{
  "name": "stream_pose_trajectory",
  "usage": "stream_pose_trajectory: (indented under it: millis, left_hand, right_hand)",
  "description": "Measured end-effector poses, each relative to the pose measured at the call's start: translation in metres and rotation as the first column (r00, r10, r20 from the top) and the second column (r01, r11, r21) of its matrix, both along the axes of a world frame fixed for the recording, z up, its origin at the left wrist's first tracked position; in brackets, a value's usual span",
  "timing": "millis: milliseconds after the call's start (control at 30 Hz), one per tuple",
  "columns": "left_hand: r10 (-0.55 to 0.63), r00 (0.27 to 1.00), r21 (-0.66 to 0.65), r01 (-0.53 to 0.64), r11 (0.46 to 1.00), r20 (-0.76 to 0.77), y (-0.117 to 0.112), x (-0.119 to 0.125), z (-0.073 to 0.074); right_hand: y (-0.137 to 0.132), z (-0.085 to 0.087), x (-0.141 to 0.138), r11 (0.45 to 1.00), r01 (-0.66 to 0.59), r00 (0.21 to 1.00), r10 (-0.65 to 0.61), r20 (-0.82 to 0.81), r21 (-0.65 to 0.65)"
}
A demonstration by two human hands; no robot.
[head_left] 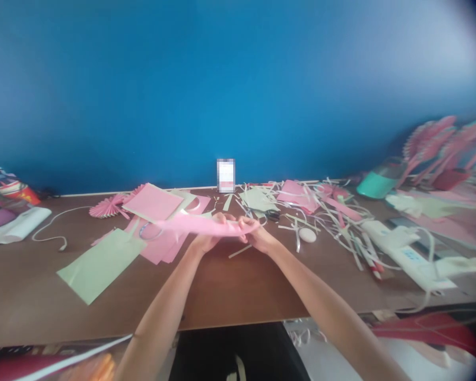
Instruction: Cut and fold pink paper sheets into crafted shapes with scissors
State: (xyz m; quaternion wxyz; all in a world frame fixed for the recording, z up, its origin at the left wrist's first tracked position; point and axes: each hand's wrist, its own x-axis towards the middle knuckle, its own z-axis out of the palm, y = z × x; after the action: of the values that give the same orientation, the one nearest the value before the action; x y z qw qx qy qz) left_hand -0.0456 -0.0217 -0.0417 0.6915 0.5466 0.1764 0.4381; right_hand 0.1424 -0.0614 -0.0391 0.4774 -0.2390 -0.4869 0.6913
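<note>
A pink sheet of paper (194, 224) is held up above the table, seen nearly edge-on and smeared by motion. Around its near edge, my left hand (214, 233) is closed, the fingers partly hidden by the paper. Closed on the right end of the same sheet is my right hand (257, 234), with thumb and fingers pinching it. Behind and left of the hands lie more pink sheets (154, 202) and a pale green sheet (103, 264). A pink pleated paper fan (108, 206) rests farther left.
Paper strips (297, 222) and a white egg-shaped object (307, 235) lie right of the hands. Farther right are a white power strip (408, 254), a teal container (376, 182) and pink pleated pieces (432, 143). A phone-like screen (226, 175) stands against the blue wall (222, 79).
</note>
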Motion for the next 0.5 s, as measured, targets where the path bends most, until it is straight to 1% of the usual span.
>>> stream_pose_trajectory:
  millis: [67, 133, 200, 267, 333, 367, 400, 433, 467, 500]
  left_hand:
    - [0.015, 0.999, -0.028, -0.015, 1.0, 0.031, -0.003, 0.001, 0.001]
    - [0.058, 0.998, -0.031, -0.056, 0.998, 0.04, -0.005, 0.0, 0.001]
    - [0.094, 0.995, -0.024, -0.094, 0.995, 0.028, -0.005, -0.001, 0.001]
    - [0.133, 0.991, -0.03, -0.134, 0.991, -0.035, -0.002, -0.001, 0.001]
    - [0.175, 0.979, -0.033, -0.18, 0.983, -0.108, 0.003, -0.001, 0.003]
    - [0.192, 0.972, -0.029, -0.197, 0.98, -0.136, 0.006, -0.001, 0.004]
    - [0.192, 0.967, -0.02, -0.198, 0.98, -0.166, 0.008, -0.001, 0.006]
    - [0.182, 0.965, -0.012, -0.188, 0.982, -0.188, 0.01, -0.001, 0.008]
    - [0.152, 0.962, -0.014, -0.16, 0.987, -0.228, 0.011, -0.001, 0.01]
    - [0.109, 0.953, -0.014, -0.117, 0.993, -0.284, 0.011, -0.001, 0.011]
  right_hand:
    - [0.0, 0.001, 0.001, 0.999, -0.036, 0.998, 0.034, 0.044, 0.032]
    - [0.001, -0.001, 0.002, 0.999, -0.024, 0.995, 0.019, 0.097, 0.042]
    - [0.002, -0.003, 0.002, 0.999, 0.022, 0.99, -0.026, 0.142, 0.026]
    - [0.004, -0.005, 0.0, 0.997, 0.079, 0.978, -0.082, 0.19, 0.023]
    - [0.006, -0.004, -0.001, 0.99, 0.122, 0.951, -0.135, 0.279, 0.064]
    - [0.007, -0.002, 0.0, 0.982, 0.157, 0.925, -0.184, 0.332, 0.105]
    - [0.008, 0.0, 0.003, 0.964, 0.212, 0.886, -0.26, 0.384, 0.163]
    - [0.009, 0.004, 0.008, 0.93, 0.28, 0.828, -0.359, 0.431, 0.237]
    - [0.01, 0.007, 0.015, 0.863, 0.385, 0.731, -0.501, 0.463, 0.326]
    - [0.011, 0.01, 0.023, 0.761, 0.474, 0.581, -0.648, 0.493, 0.443]
